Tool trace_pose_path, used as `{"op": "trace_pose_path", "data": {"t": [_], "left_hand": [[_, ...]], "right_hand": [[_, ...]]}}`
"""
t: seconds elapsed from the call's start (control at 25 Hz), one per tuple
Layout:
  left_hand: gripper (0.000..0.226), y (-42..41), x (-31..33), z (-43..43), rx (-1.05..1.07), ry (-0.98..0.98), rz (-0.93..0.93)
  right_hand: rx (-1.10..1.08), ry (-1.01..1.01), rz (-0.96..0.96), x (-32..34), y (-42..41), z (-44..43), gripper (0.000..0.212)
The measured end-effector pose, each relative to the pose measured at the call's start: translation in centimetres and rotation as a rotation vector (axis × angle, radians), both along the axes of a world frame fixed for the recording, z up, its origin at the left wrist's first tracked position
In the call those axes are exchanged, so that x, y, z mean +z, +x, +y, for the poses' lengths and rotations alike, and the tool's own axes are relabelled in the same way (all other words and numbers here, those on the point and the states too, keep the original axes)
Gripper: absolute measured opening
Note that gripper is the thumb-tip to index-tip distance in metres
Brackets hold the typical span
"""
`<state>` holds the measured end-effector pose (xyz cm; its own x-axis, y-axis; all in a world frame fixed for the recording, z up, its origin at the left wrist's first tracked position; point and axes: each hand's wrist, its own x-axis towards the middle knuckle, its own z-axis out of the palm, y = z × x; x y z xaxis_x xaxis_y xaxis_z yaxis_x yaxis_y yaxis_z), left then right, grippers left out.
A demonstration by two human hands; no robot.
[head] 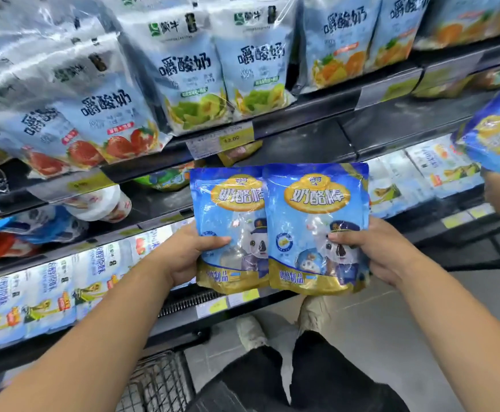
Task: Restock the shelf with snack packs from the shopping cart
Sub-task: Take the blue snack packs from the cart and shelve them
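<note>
In the middle of the frame the left pack and the right pack were side by side before the shelf, the right one's edge lying over the left one's. The left hand gripped the left pack's lower left side and the right hand the right pack's lower right side. Pouches stood in a row on the shelf across the upper frame, the shopping cart lay at the bottom edge, and a third pack was at the right edge.

2 pale shoes stand on the grey floor, below dark trousers. A white bottle lies on its side at the left. A yellow price tag shows higher up.
</note>
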<state>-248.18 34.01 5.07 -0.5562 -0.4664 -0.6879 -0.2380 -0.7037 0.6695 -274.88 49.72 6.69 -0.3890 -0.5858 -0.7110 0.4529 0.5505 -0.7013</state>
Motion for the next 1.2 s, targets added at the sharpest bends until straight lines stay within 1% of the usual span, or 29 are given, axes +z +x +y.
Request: {"op": "trace_pose_path", "data": {"t": [0.2, 0.36, 0.44, 0.52, 0.72, 0.92, 1.08, 1.2], "left_hand": [[0.057, -1.0, -4.0, -1.7, 0.05, -0.022, -0.013], [0.053, -2.1, -5.7, -2.7, 0.064, -0.071, 0.03], [0.049, -2.7, -6.4, -3.0, 0.088, -0.092, 0.05], [0.055, -3.2, -7.3, -3.4, 0.102, -0.104, 0.083], [0.05, -4.3, -9.0, -4.2, 0.127, -0.147, 0.102], [0.045, -5.4, -9.0, -4.5, 0.108, -0.191, 0.078], [0.045, -5.2, -9.1, -4.5, 0.127, -0.183, 0.061], [0.046, -5.0, -9.0, -4.5, 0.142, -0.169, 0.073]], "right_hand": [[0.013, -0.022, 0.007, -4.2, -1.5, -2.0, 0.039], [0.021, -0.092, 0.02, -6.4, -2.9, -3.6, 0.037], [0.014, -0.133, 0.02, -7.5, -3.7, -4.2, 0.044], [0.008, -0.16, 0.012, -8.7, -4.5, -4.5, 0.053], [0.021, -0.215, 0.023, -10.8, -5.7, -5.7, 0.059], [0.01, -0.21, 0.038, -11.9, -6.9, -6.4, 0.053], [0.037, -0.246, 0.016, -11.8, -7.4, -6.7, 0.058], [0.033, -0.311, 0.055, -11.0, -8.1, -7.4, 0.048]]}}
